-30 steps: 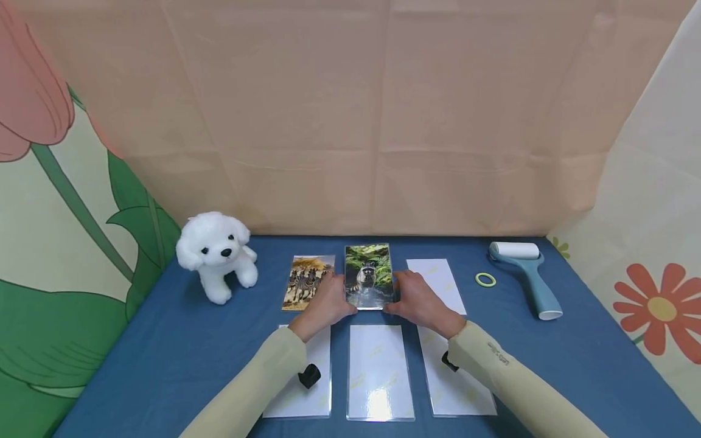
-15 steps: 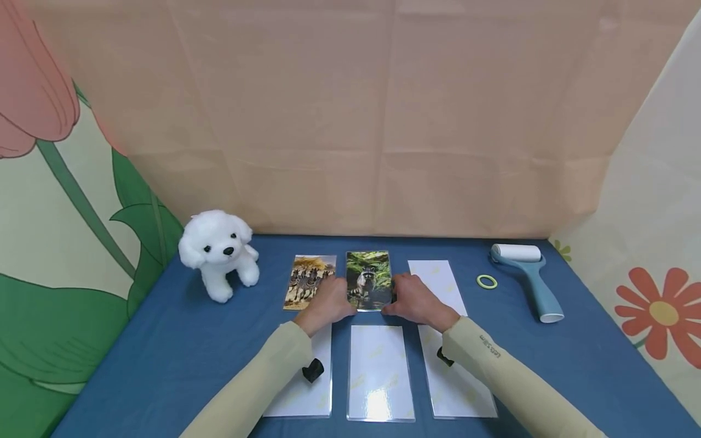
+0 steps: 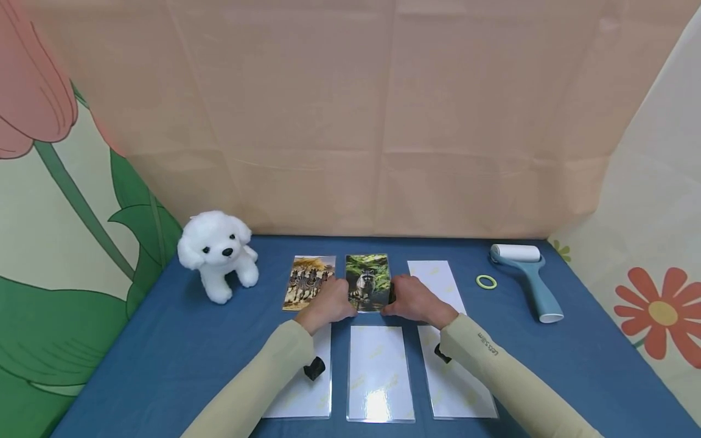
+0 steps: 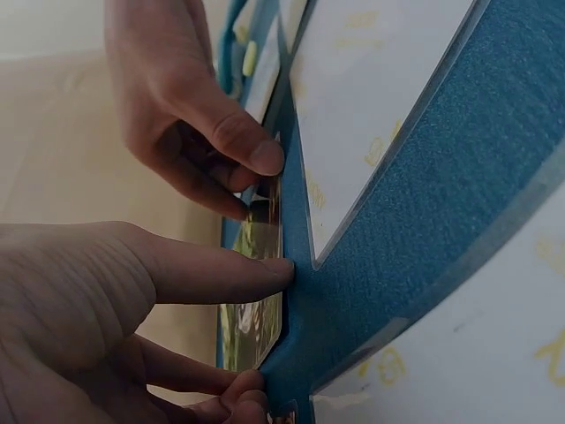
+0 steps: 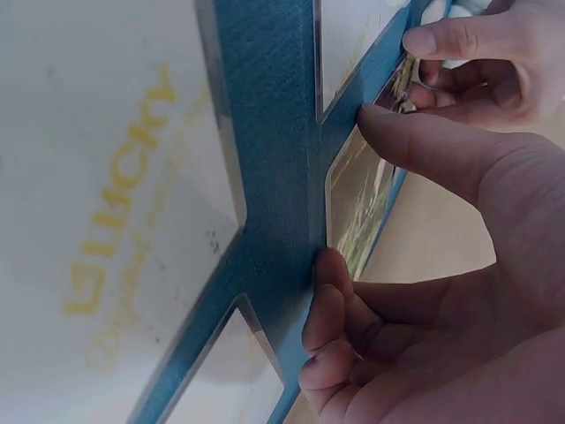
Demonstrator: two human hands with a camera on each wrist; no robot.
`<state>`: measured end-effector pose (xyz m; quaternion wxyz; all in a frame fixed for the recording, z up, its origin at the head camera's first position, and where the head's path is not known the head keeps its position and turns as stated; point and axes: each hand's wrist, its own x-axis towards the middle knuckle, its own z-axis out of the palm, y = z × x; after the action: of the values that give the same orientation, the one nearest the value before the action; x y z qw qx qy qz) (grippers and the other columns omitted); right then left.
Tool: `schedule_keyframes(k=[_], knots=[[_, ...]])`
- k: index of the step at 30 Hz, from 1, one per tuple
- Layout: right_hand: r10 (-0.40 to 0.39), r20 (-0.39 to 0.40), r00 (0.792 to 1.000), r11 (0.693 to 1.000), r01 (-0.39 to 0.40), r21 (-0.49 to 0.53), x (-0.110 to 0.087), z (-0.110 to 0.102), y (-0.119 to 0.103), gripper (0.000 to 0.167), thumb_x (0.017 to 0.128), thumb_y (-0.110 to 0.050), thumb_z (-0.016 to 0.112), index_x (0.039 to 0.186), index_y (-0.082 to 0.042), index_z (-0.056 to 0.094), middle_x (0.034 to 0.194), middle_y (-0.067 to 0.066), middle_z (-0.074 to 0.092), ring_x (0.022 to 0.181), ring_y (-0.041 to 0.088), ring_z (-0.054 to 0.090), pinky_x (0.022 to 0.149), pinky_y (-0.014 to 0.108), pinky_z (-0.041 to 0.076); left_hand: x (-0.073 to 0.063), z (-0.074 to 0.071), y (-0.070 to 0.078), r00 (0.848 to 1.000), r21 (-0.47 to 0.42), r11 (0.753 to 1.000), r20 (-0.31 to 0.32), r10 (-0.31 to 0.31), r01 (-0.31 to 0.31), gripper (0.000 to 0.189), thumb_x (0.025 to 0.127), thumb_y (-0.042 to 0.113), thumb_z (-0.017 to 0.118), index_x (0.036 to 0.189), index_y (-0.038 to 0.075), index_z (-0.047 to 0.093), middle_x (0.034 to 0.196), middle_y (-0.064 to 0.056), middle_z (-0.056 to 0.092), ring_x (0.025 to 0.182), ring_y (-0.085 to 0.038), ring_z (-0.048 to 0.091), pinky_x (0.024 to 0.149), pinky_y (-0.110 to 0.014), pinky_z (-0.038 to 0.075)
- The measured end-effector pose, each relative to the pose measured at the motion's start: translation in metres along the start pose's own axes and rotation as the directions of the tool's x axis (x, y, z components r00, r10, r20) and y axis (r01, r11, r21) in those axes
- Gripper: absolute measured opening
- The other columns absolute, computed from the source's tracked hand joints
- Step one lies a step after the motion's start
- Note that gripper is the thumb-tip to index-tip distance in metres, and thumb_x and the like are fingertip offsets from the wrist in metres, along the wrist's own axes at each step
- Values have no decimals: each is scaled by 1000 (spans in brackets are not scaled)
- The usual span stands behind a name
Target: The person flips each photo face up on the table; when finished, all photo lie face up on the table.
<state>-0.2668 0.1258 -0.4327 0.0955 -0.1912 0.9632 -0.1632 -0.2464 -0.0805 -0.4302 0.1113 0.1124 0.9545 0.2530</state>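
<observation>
A glossy photo card of a raccoon among greenery point(image 3: 368, 283) lies face up in the middle of the back row. My left hand point(image 3: 327, 303) holds its left near corner, thumb on the near edge and fingers along the side. On the opposite corner my right hand point(image 3: 418, 300) grips in the same way. The left wrist view shows both thumbs at the edge of the raccoon card point(image 4: 252, 327), low over the cloth. Partly beneath my left fingers sits a zebra photo card point(image 3: 306, 280). A white-backed card point(image 3: 436, 280) lies beyond my right hand, partly covered by it.
Three more white-backed cards form the near row, with the middle card point(image 3: 378, 371) fully visible. A white plush dog point(image 3: 219, 255) stands at the back left. On the right are a yellow-green ring point(image 3: 485, 281) and a blue-handled lint roller point(image 3: 528, 277). Blue cloth point(image 3: 181, 359) covers the table.
The raccoon card's far edge has come down and the card now lies flat in line with the zebra card. Both hands have stayed at its near corners, shifting slightly.
</observation>
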Motion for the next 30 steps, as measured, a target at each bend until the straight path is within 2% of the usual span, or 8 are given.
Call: schedule_keyframes(k=[9, 13, 17, 19, 21, 23, 24, 30], knots=[[-21, 18, 1000, 1000, 21, -20, 0, -2, -1, 42, 78, -30, 88, 100, -1, 68, 83, 4, 60, 74, 19, 57, 69, 39, 51, -3, -2, 2, 1000, -8, 1000, 13, -5, 5, 34, 86, 14, 81, 63, 7, 58, 85, -13, 52, 75, -28, 48, 62, -41, 41], [-17, 26, 1000, 999, 18, -28, -1, -2, -2, 40, 81, -31, 85, 101, -1, 67, 86, 6, 60, 76, 19, 58, 71, 40, 51, -4, -2, 3, 1000, -5, 1000, 11, -14, 14, 35, 86, 15, 81, 62, 7, 57, 93, -16, 55, 76, -28, 47, 63, -41, 41], [-35, -6, 999, 999, 35, -27, -4, -1, -1, 37, 87, -29, 80, 105, 1, 67, 88, 7, 61, 78, 20, 56, 71, 40, 49, -6, -2, 4, 1000, -21, 999, 3, -29, 29, 41, 91, 22, 76, 61, 7, 52, 94, -18, 59, 74, -27, 49, 64, -40, 42], [-48, -30, 998, 998, 47, -29, -8, -1, 0, 39, 89, -28, 77, 111, 2, 67, 92, 9, 62, 82, 22, 58, 74, 41, 49, -7, -1, 4, 999, -42, 998, 1, -46, 46, 33, 96, 26, 70, 79, -1, 64, 110, -24, 62, 92, -34, 58, 76, -44, 48], [-69, -61, 996, 997, 67, -27, -13, -1, 1, 41, 91, -26, 75, 117, 5, 65, 95, 10, 62, 85, 24, 59, 75, 43, 49, -8, 0, 4, 998, -63, 996, -5, -56, 56, 40, 100, 29, 65, 110, -9, 67, 130, -29, 56, 118, -41, 55, 93, -50, 47], [-99, -104, 990, 995, 96, -33, -18, 0, 3, 44, 93, -24, 73, 123, 6, 63, 102, 14, 63, 91, 28, 61, 79, 45, 51, -10, 1, 2, 999, -72, 996, -18, -51, 49, 55, 102, 30, 61, 139, -9, 53, 150, -31, 40, 139, -46, 37, 107, -57, 38], [-108, -125, 986, 994, 104, -38, -22, 0, 3, 45, 94, -22, 72, 126, 7, 62, 106, 16, 63, 95, 30, 62, 82, 47, 51, -11, 1, 2, 999, -71, 997, -25, -40, 38, 61, 102, 30, 61, 147, -7, 45, 153, -30, 37, 142, -46, 33, 111, -59, 33], [-142, -251, 958, 989, 129, -68, -38, 2, 8, 41, 95, -19, 70, 129, 3, 63, 115, 16, 60, 99, 29, 62, 82, 45, 53, -25, -1, 1, 997, -17, 997, -40, 69, -70, 59, 103, 28, 60, 148, -6, 44, 147, -31, 40, 137, -46, 39, 107, -58, 37]])
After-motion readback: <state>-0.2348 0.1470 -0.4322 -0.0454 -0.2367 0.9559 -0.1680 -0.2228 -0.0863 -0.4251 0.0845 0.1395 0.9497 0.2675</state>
